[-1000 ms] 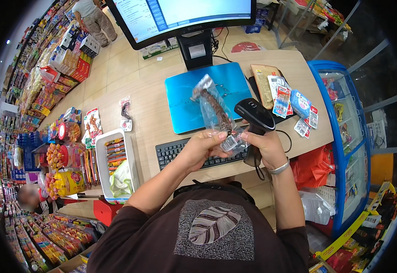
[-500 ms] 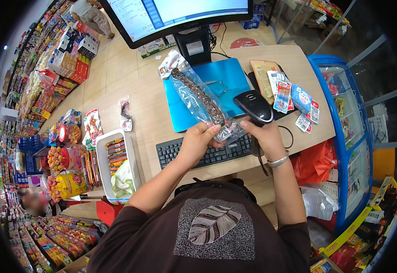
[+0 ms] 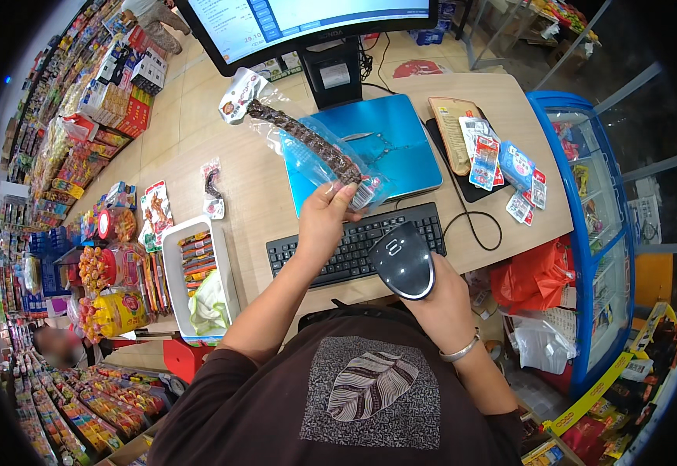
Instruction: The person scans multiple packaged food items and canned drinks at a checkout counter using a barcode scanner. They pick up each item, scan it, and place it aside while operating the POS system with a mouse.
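My left hand [image 3: 329, 219] is closed on the near end of a clear plastic snack packet [image 3: 307, 140], with a long dark brown stick of food inside and a white tab at its far end. The packet is held tilted above a flat blue panel [image 3: 408, 147]. In my right hand [image 3: 441, 303] is a black barcode scanner [image 3: 404, 260], its handle mostly hidden by the palm. The scanner's head is over the right part of a black keyboard [image 3: 354, 245], apart from the packet.
A monitor [image 3: 307, 23] stands at the desk's far edge. To the right lie small packets [image 3: 517, 167] and a brown package [image 3: 453, 136], beside a blue-framed display cooler [image 3: 563, 105]. At left are a white bin [image 3: 229, 279], a small snack packet [image 3: 212, 188] and shelves of goods.
My right hand has let go of the packet's near end and drawn the scanner down toward my body. My left hand has shifted slightly left, carrying the packet's far end up and left.
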The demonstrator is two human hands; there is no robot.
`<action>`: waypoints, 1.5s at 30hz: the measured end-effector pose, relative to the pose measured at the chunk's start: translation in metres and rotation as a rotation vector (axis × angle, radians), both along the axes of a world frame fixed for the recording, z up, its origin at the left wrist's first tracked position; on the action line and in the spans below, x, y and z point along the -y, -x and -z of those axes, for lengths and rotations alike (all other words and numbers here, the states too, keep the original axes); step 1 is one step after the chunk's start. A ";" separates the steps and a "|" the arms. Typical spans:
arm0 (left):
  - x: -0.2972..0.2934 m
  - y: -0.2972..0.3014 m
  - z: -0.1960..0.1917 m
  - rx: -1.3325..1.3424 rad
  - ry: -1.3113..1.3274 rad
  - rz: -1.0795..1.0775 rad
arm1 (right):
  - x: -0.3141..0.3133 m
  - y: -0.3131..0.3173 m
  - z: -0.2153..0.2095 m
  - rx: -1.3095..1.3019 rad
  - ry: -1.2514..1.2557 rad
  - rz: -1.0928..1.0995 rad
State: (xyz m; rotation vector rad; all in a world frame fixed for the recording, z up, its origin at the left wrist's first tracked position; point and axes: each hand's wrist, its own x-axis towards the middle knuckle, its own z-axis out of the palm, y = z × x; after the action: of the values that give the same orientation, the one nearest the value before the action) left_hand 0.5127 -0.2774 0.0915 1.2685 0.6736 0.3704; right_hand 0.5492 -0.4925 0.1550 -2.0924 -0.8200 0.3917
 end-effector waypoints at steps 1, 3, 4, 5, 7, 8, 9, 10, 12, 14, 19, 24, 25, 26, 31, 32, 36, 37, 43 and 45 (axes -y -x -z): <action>0.000 0.000 0.000 0.004 -0.009 -0.013 | -0.001 0.000 -0.001 -0.005 0.024 -0.004; -0.001 0.000 0.001 0.005 -0.027 -0.023 | -0.002 0.001 -0.002 -0.007 0.044 -0.009; -0.001 0.000 0.002 0.002 -0.036 -0.020 | -0.003 0.002 -0.002 -0.004 0.039 -0.010; -0.002 -0.001 0.002 0.000 -0.046 -0.018 | -0.003 0.002 -0.003 -0.001 0.035 -0.011; -0.006 0.000 0.018 -0.010 -0.210 -0.068 | -0.005 0.005 -0.003 0.014 0.035 -0.004; -0.007 0.001 0.024 -0.016 -0.293 -0.093 | -0.006 0.006 -0.003 0.021 0.035 0.000; -0.004 0.000 0.016 0.009 -0.223 -0.079 | -0.006 0.006 -0.004 0.017 0.043 -0.005; -0.004 0.000 0.017 0.023 -0.187 -0.084 | -0.007 0.006 -0.005 0.012 0.050 -0.009; -0.004 -0.001 0.014 0.051 -0.116 -0.092 | -0.007 0.006 -0.006 0.012 0.050 -0.013; 0.001 -0.001 0.000 0.010 -0.048 -0.089 | -0.006 0.007 -0.006 0.022 0.036 -0.010; 0.003 -0.007 0.001 0.006 -0.018 -0.080 | 0.002 0.007 -0.013 0.014 0.029 0.003; 0.025 -0.031 0.003 -0.058 -0.073 0.113 | 0.027 0.002 -0.017 -0.010 -0.047 0.054; 0.030 -0.045 0.007 -0.181 -0.218 0.227 | 0.036 0.000 -0.018 -0.016 -0.059 0.073; 0.043 -0.060 0.008 -0.162 -0.167 0.295 | 0.045 -0.002 -0.018 -0.021 -0.072 0.090; 0.106 -0.174 0.051 -0.168 -0.094 0.654 | 0.100 -0.017 0.011 -0.103 -0.004 0.243; 0.118 -0.198 0.067 -0.190 -0.085 0.682 | 0.111 -0.021 0.018 -0.102 -0.015 0.280; 0.137 -0.266 0.125 -0.236 -0.009 0.679 | 0.138 -0.037 0.032 -0.170 -0.039 0.378; 0.139 -0.274 0.134 -0.243 -0.031 0.670 | 0.144 -0.040 0.037 -0.191 -0.039 0.385; 0.131 -0.274 0.151 -0.371 -0.182 0.756 | 0.159 -0.056 0.071 -0.282 -0.016 0.409; 0.126 -0.267 0.155 -0.539 -0.299 0.811 | 0.150 -0.061 0.068 -0.349 0.010 0.382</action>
State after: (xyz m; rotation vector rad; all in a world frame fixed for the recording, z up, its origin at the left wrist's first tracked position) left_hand 0.7795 -0.4037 -0.0640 1.8308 0.4967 -0.5787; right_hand 0.6100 -0.6423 0.0873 -2.0513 -0.2081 0.5299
